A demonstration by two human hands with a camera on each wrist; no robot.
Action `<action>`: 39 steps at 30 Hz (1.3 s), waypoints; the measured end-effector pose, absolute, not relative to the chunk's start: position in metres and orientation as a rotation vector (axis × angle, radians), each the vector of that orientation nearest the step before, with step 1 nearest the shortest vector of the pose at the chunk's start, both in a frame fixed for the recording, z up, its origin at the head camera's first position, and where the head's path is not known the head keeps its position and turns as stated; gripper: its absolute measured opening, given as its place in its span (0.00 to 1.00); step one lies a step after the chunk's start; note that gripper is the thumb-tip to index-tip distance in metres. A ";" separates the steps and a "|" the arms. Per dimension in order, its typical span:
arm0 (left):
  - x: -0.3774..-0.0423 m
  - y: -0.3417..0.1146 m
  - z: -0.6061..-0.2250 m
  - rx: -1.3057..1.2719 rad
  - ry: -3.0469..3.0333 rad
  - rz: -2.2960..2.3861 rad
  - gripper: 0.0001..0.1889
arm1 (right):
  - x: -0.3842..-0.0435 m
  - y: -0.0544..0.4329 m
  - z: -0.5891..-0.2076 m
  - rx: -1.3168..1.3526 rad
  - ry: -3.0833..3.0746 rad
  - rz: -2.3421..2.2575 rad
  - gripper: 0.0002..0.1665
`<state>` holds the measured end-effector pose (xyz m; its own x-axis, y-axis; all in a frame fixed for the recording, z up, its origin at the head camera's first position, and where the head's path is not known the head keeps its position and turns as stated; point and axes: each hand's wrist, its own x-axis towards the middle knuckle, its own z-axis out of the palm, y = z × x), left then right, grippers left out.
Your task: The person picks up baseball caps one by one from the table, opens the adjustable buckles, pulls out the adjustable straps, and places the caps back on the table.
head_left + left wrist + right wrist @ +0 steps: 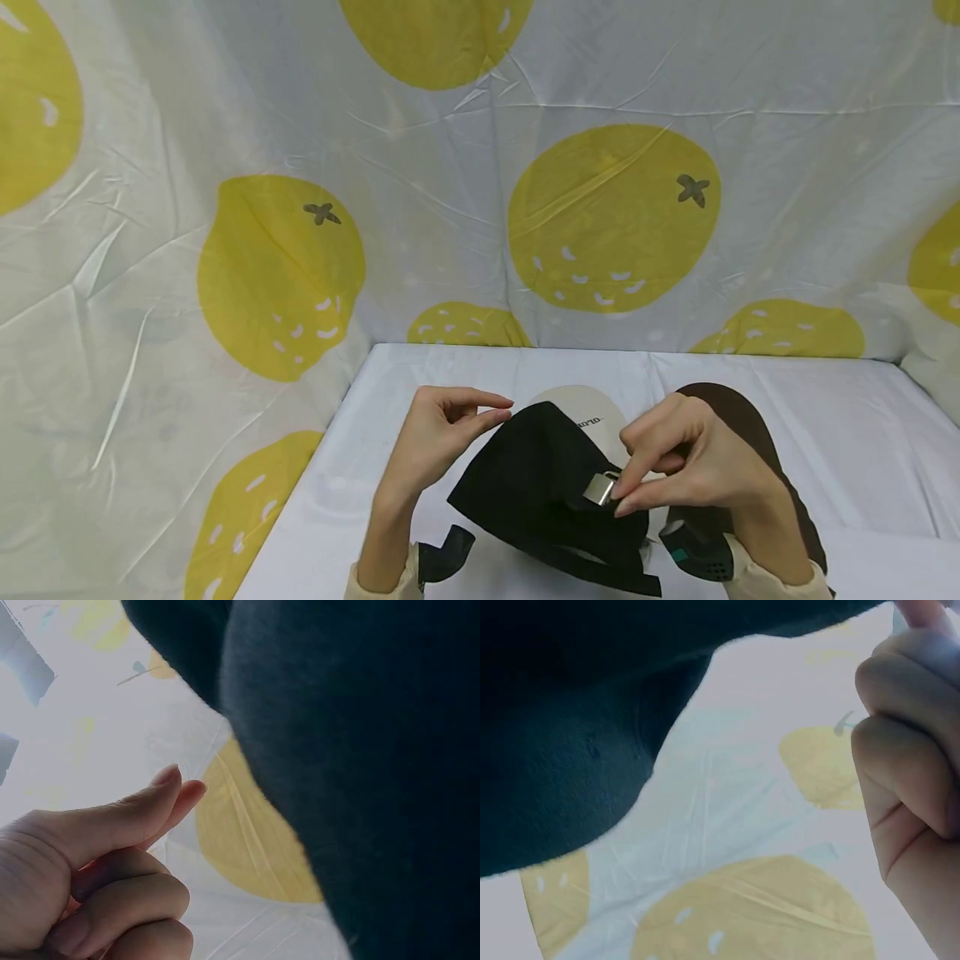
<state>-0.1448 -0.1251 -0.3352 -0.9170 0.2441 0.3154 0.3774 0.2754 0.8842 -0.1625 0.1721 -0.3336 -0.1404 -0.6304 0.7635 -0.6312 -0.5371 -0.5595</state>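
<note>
A black cap (pixel 536 479) is between my hands in the head view, its crown peaked upward. My right hand (pixel 693 458) pinches a small silver metal buckle (pixel 599 489) at the cap's right side between thumb and forefinger. The left hand (pixel 442 433) is beside the crown at the upper left, thumb and forefinger tips together. In the left wrist view those fingertips (pixel 166 777) show nothing between them, and the dark cloth passes to their right. Dark cap fabric fills the upper left of the right wrist view, where the curled right fingers (pixel 907 742) appear at the right edge.
Behind the black cap lies a cream cap (pixel 581 404) with dark lettering, partly covered. A brown cap (pixel 738 417) lies to the right, partly behind my right hand. Everything is over a white-covered table (pixel 862 433), with lemon-print cloth (pixel 442 225) hanging behind and at the left.
</note>
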 end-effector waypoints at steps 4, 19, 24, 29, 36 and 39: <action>-0.149 -0.120 -0.339 -0.560 -2.448 -1.733 0.05 | -0.162 0.174 -0.332 2.115 -1.549 1.757 0.14; -0.152 -0.107 -0.343 -0.571 -2.496 -1.805 0.07 | -0.157 0.175 -0.327 2.233 -1.637 1.669 0.10; -0.153 -0.103 -0.345 -0.595 -2.497 -1.812 0.06 | -0.156 0.176 -0.328 2.241 -1.689 1.665 0.10; -0.153 -0.101 -0.345 -0.623 -2.490 -1.808 0.06 | -0.156 0.177 -0.330 2.229 -1.724 1.658 0.11; -0.154 -0.100 -0.346 -0.633 -2.494 -1.794 0.05 | -0.156 0.177 -0.331 2.241 -1.751 1.690 0.12; -0.155 -0.100 -0.348 -0.638 -2.492 -1.789 0.05 | -0.156 0.177 -0.332 2.242 -1.763 1.691 0.12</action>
<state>-0.1553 -0.0997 -0.3475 -0.9170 0.3188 0.2395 0.3289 0.2651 0.9064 -0.1565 0.1767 -0.3316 -0.0775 -0.8017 0.5927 -0.6252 -0.4239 -0.6552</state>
